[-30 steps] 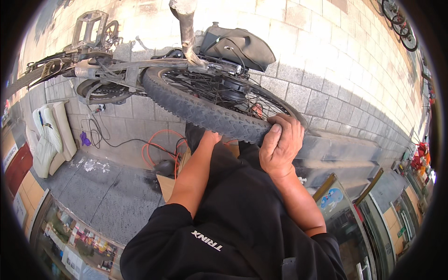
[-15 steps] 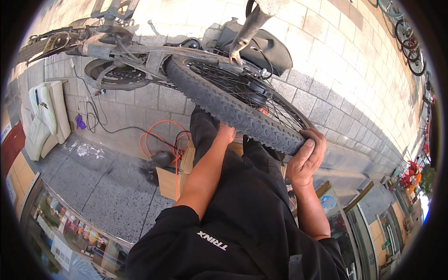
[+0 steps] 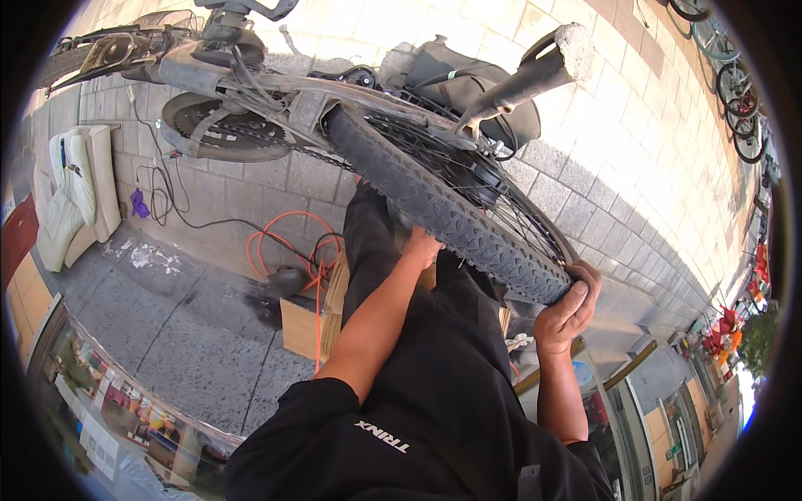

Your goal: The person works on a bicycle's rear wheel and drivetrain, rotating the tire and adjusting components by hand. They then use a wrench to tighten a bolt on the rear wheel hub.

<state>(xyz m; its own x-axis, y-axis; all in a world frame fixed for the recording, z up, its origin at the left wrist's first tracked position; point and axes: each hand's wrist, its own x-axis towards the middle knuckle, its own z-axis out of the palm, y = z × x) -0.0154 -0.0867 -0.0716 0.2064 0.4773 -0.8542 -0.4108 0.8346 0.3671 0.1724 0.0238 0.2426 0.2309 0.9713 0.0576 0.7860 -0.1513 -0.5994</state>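
Note:
A bicycle wheel with a knobby black tyre [image 3: 468,230] slants across the middle, still mounted in a worn grey bike frame [image 3: 276,92]. My right hand [image 3: 571,313] is closed round the tyre at its near right end, thumb on top of the tread. Below the tyre's near side, my left hand [image 3: 422,248] reaches in under the wheel. Its fingers are mostly hidden there, so what they touch does not show. A dark hub [image 3: 486,179] sits among the spokes. Further left are a chain and a toothed chainring [image 3: 221,125].
A scuffed metal tube [image 3: 526,88] sticks up beyond the wheel, by a dark grey saddle-like piece [image 3: 451,63]. An orange hose [image 3: 288,215] and black cables lie left of my legs, near a cardboard box [image 3: 305,326]. A cream padded seat [image 3: 79,196] stands far left.
The wheel, bike frame and right hand sit further right in the picture, as the view has shifted. Fingers that showed between the spokes are now out of sight; my right hand keeps its grip.

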